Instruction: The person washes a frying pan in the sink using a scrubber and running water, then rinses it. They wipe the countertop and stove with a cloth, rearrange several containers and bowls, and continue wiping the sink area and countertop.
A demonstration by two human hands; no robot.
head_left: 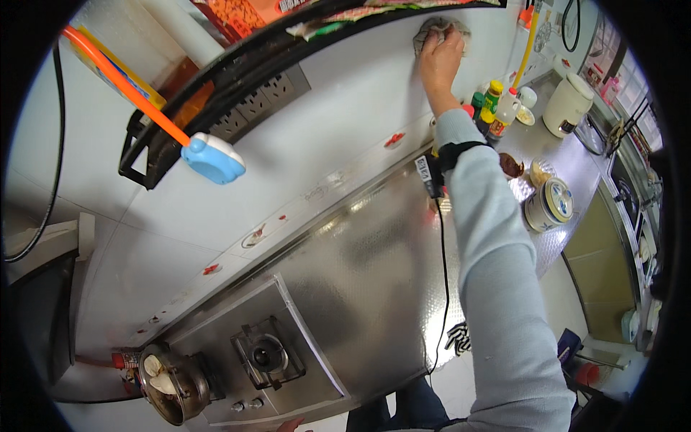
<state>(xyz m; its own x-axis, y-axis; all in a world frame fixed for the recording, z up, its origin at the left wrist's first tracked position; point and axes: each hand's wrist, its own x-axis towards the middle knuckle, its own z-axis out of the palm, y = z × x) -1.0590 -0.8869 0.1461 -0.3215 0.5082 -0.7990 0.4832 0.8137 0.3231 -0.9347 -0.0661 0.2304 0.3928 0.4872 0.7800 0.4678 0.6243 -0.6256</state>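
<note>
My right hand (440, 57) is high on the white tiled wall (345, 108), its fingers closed on a crumpled grey cloth (425, 34) that is pressed against the tiles. The arm, in a light blue sleeve with a black band and cable at the wrist, stretches up across the steel counter (381, 266). Only a sliver of my left hand (290, 425) shows at the lower edge, by the counter's front; its fingers cannot be made out. Just above the cloth runs a black wall shelf (317, 39) with packages on it.
A gas burner (266, 353) and a steel pot (173, 389) are at the lower left. An orange-handled blue brush (214, 158) hangs beside wall sockets (255, 104). Sauce bottles (491, 104), a lidded jar (551, 205) and a cream canister (568, 106) stand on the right.
</note>
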